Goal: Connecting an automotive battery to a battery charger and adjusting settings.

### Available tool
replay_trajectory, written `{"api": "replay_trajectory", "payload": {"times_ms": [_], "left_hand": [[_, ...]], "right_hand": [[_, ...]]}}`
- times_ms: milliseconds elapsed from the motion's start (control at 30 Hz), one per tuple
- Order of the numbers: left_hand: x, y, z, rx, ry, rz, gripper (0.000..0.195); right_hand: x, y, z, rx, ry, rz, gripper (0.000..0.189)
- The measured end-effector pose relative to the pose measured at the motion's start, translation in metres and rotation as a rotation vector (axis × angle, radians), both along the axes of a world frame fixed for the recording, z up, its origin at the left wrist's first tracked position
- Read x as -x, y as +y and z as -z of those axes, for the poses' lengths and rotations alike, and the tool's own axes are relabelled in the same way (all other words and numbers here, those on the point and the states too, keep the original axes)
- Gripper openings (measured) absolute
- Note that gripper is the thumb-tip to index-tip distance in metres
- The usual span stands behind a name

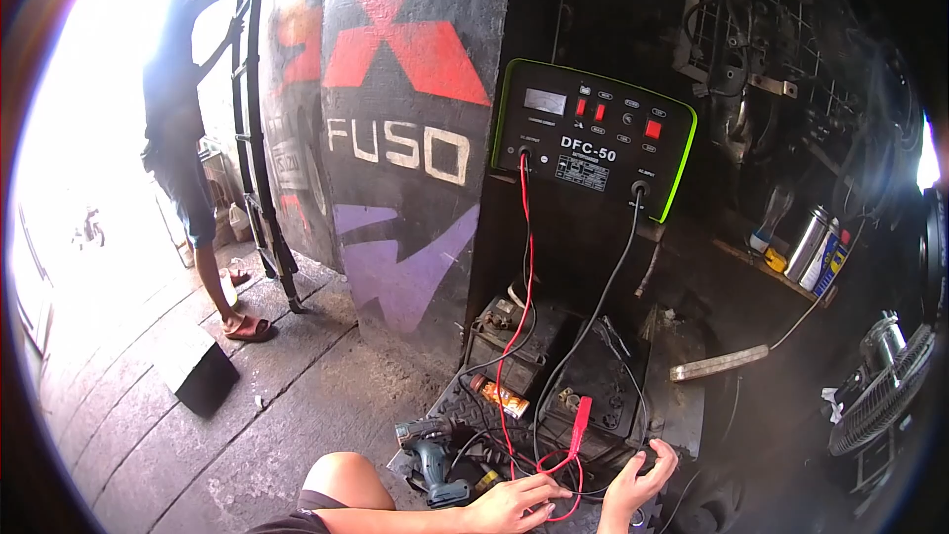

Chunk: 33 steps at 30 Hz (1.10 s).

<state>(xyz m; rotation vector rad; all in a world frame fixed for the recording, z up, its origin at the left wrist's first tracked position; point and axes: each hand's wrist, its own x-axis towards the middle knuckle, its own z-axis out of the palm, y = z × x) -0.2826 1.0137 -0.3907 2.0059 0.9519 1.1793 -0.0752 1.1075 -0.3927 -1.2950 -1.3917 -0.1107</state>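
Note:
My left hand (517, 504) is low in the view, its fingertips at the looped red and black cables (550, 461); whether they pinch a cable is hard to tell. To its right, my right hand (639, 483) is raised with fingers curled and apart, holding nothing that I can see. A red battery clamp (581, 426) stands above the cable loop, against the near side of a black car battery (609, 394). A black clamp (614, 337) rests at that battery's far end. The cables run up to a black battery charger (593, 137) with a green edge.
Beside my knee lies a cordless impact wrench (437, 463). A second battery (511, 345) and an orange-labelled can (503, 396) are behind it. A fan (886, 389) stands at right, below a shelf (775, 267) with cans. At left, a person (178, 104) holds a ladder (256, 126).

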Motion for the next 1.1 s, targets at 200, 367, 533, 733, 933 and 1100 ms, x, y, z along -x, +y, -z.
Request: {"api": "replay_trajectory", "payload": {"times_ms": [200,367,533,733,933,1100], "left_hand": [[0.000,-0.007,0.001,0.006,0.001,-0.002,0.031],[-0.004,0.000,0.006,-0.052,-0.007,-0.011,0.029],[0.002,0.002,-0.002,-0.026,0.040,-0.033,0.033],[0.014,-0.005,-0.004,-0.043,0.057,-0.088,0.030],[0.011,-0.004,-0.003,-0.044,0.063,-0.037,0.030],[0.017,-0.009,-0.005,-0.045,0.077,-0.029,0.028]], "right_hand": [[0.002,-0.007,0.001,-0.012,0.016,-0.027,0.020],[-0.008,0.000,0.014,-0.054,0.035,0.013,0.024],[0.000,-0.001,-0.039,-0.063,0.062,-0.099,0.029],[0.021,0.082,-0.091,0.203,-0.370,-0.239,0.037],[0.029,0.182,-0.054,0.544,-0.671,-0.086,0.053],[0.042,0.197,-0.049,0.624,-0.698,-0.067,0.048]]}}
